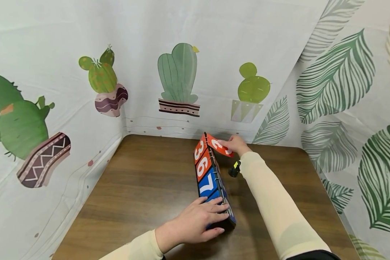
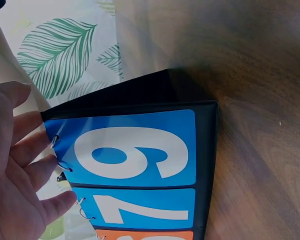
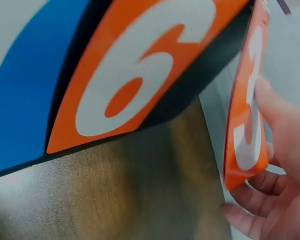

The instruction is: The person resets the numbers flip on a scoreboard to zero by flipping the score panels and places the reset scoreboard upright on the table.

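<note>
A flip scoreboard [image 1: 206, 182] with a black tent-shaped stand and ring-bound number cards stands on the table, its length running away from me. Its side facing left shows orange 3 and 6 cards at the far end and blue cards nearer. My right hand [image 1: 237, 145] pinches the edge of an orange card with a 3 [image 3: 247, 115], lifted off the stand on the far right side. My left hand [image 1: 198, 219] rests over the near end with fingers spread across the top ridge. In the left wrist view its fingertips lie by the rings above the blue 9-like card [image 2: 135, 150].
A small black object with a yellow mark [image 1: 234, 169] is by my right wrist. The wooden table [image 1: 143, 180] extends around the scoreboard. Behind it hangs a white cloth [image 1: 139, 72] printed with cacti and leaves.
</note>
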{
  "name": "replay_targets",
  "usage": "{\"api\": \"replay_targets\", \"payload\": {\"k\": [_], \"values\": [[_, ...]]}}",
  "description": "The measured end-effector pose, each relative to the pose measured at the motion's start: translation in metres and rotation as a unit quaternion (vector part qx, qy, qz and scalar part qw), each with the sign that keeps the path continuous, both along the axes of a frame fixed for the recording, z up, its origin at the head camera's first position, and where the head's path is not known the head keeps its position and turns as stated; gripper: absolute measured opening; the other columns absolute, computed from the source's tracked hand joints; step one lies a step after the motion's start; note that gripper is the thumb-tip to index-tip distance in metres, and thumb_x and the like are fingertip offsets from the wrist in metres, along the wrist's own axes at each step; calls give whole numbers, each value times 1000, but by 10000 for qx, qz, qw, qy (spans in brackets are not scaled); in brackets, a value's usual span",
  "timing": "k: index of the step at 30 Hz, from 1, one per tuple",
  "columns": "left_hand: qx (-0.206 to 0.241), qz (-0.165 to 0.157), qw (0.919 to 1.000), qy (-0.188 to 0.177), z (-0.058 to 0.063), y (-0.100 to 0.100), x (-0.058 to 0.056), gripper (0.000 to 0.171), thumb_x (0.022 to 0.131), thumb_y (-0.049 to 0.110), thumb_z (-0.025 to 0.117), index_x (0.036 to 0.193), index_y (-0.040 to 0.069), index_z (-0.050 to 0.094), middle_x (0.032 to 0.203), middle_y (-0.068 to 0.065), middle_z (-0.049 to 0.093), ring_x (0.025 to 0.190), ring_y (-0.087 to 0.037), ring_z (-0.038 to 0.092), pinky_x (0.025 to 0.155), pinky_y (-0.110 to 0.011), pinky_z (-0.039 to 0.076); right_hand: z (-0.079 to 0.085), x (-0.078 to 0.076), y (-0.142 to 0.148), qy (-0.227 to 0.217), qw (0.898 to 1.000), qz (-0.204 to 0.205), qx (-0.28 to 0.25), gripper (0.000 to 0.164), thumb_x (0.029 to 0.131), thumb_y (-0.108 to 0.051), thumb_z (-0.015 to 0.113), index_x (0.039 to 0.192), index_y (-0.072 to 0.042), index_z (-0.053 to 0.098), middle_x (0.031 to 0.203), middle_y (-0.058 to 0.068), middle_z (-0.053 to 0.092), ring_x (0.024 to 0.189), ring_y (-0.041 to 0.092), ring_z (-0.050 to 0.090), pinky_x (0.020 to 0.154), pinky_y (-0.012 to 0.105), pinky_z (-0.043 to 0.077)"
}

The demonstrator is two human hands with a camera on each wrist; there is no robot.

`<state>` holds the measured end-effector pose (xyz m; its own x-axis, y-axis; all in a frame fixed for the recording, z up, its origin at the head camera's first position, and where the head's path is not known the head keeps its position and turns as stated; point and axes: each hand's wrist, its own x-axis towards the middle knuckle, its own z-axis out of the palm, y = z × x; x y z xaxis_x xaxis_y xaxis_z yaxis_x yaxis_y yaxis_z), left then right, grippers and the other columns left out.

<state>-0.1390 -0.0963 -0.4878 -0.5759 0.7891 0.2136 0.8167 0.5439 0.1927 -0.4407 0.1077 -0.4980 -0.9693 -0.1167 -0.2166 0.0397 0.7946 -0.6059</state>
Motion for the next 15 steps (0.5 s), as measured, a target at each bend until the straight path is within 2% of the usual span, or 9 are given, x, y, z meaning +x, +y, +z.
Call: {"api": "replay_targets", "payload": {"k": [3, 5, 7, 9, 11, 15], "values": [[32, 12, 10000, -38, -1, 0, 0, 48, 107, 54, 43, 147, 31, 58, 159, 10, 48, 153, -15, 40, 113, -59, 45, -3, -3, 6, -28, 9982, -482, -366, 51, 86, -54, 78, 78, -10, 51, 72, 1, 48, 62, 19, 51, 52, 29, 43], [42, 11, 10000, -17, -1, 0, 0, 48, 107, 53, 43, 147, 31, 58, 159, 10, 49, 153, -16, 40, 113, -58, 45, -4, -3, 8, -114, 9950, -739, -666, 49, 83, -48, 82, 80, -9, 53, 76, 3, 50, 61, 17, 52, 52, 29, 49], [59, 15, 10000, -19, -2, 0, -1, 48, 107, 53, 44, 147, 31, 58, 159, 11, 49, 153, -15, 40, 113, -58, 45, -5, -2, 8, -252, 9910, -942, -916, 45, 82, -44, 84, 87, -9, 57, 83, 5, 57, 61, 17, 58, 56, 35, 58], [80, 15, 10000, -21, -2, 0, -1, 48, 107, 53, 45, 147, 31, 58, 159, 10, 49, 153, -15, 40, 113, -57, 45, -5, 0, 8, -348, 9877, -1053, -1100, 42, 83, -40, 84, 91, -7, 59, 86, 7, 60, 62, 18, 61, 64, 42, 63], [95, 9, 10000, -17, -2, 0, -1, 47, 107, 53, 45, 147, 31, 58, 158, 9, 50, 153, -15, 40, 112, -58, 46, -6, 1, 7, -372, 9869, -1091, -1128, 38, 85, -36, 83, 89, -6, 60, 82, 6, 63, 61, 19, 63, 73, 48, 64], [90, -12, 10000, 1, -3, 1, -2, 47, 107, 52, 45, 147, 31, 58, 157, 8, 52, 153, -15, 40, 112, -58, 46, -8, 4, 3, -292, 9911, -914, -919, 37, 90, -33, 78, 71, -9, 58, 63, 1, 58, 57, 22, 62, 80, 53, 62]]}}
